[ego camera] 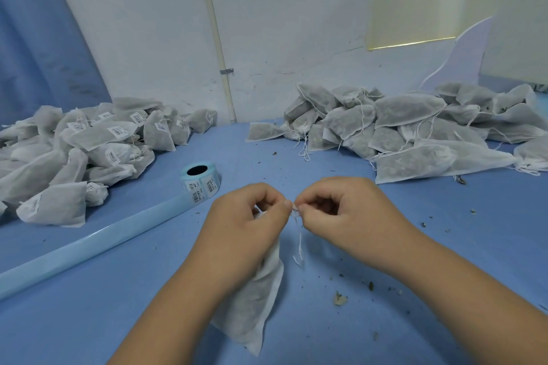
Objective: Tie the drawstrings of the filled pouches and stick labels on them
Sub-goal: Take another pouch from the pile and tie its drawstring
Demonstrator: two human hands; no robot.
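Note:
A white filled pouch (257,299) hangs below my left hand (246,225), which grips its gathered neck. My right hand (338,213) pinches the white drawstring (296,218) just right of the neck; both thumbs and forefingers meet at the string, and its loose ends dangle down between my wrists. A roll of barcode labels (200,182) stands on the blue table (385,246) to the upper left of my hands, with its empty blue backing strip (89,246) trailing left.
A heap of labelled pouches (83,151) fills the left of the table. A heap of unlabelled pouches with loose strings (415,130) lies at the back right. Dry herb crumbs (339,299) are scattered near my right forearm. A white wall stands behind.

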